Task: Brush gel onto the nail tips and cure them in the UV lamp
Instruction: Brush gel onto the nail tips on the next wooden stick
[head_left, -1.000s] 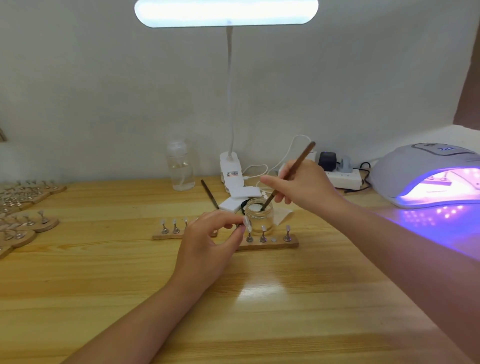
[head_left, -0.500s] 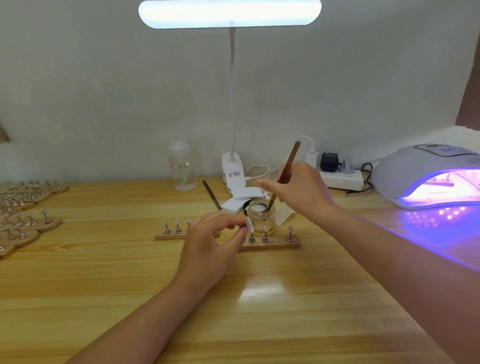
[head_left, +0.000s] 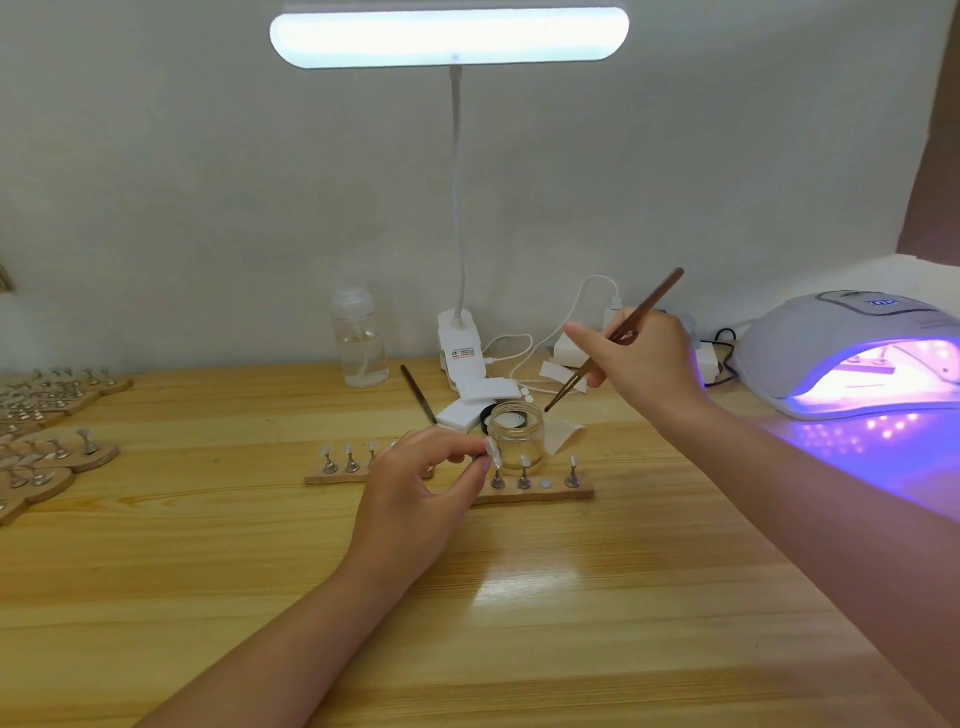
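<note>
Right hand (head_left: 641, 358) is gripping the brush (head_left: 613, 340), its tip hovering just beside the open gel jar (head_left: 517, 434) near the tabletop's (head_left: 208, 545) far edge. Left hand (head_left: 415, 499) is pinching a nail tip (head_left: 491, 448) above the wooden holder strip (head_left: 535, 493). UV lamp (head_left: 852, 348) is glowing at the far right corner.

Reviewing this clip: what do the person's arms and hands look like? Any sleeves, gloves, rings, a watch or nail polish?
Both forearms are bare as far as the frame shows: no sleeves are visible. The left hand and the right hand wear no gloves, and no ring, watch or bracelet shows on either. Violet light from the UV lamp tints the right forearm. The fingernails are too small to judge for polish.
</note>
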